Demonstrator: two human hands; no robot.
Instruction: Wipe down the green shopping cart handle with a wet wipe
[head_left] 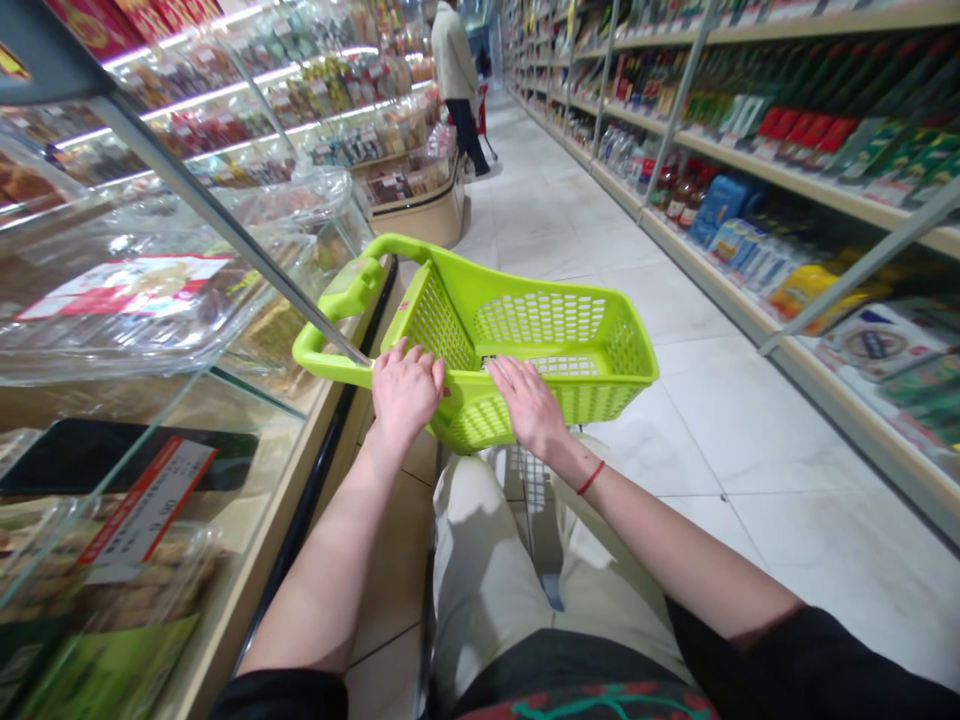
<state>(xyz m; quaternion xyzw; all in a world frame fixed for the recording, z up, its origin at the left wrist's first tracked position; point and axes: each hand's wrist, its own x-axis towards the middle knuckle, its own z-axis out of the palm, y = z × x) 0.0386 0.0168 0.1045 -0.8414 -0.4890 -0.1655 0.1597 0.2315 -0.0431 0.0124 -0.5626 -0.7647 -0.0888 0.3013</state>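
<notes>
A bright green plastic shopping cart (480, 410) with a latticed basket stands sideways right in front of my legs. My left hand (407, 388) is wrapped over its near rim, close to the handle end at the left. Farther right along the same rim lies my right hand (527, 400), fingers stretched over the edge into the basket and not curled tight. A red string bracelet (591, 477) circles my right wrist. Through the lattice the basket shows floor tiles and no goods; part of its bottom is hidden behind the near wall.
On the left, a display counter (300, 480) holds packaged food, with a metal pole (225, 220) slanting across. Shelves of bottles and packets (787, 150) line the right. Up the tiled aisle (540, 200) a person (457, 75) stands by a red cart (481, 115).
</notes>
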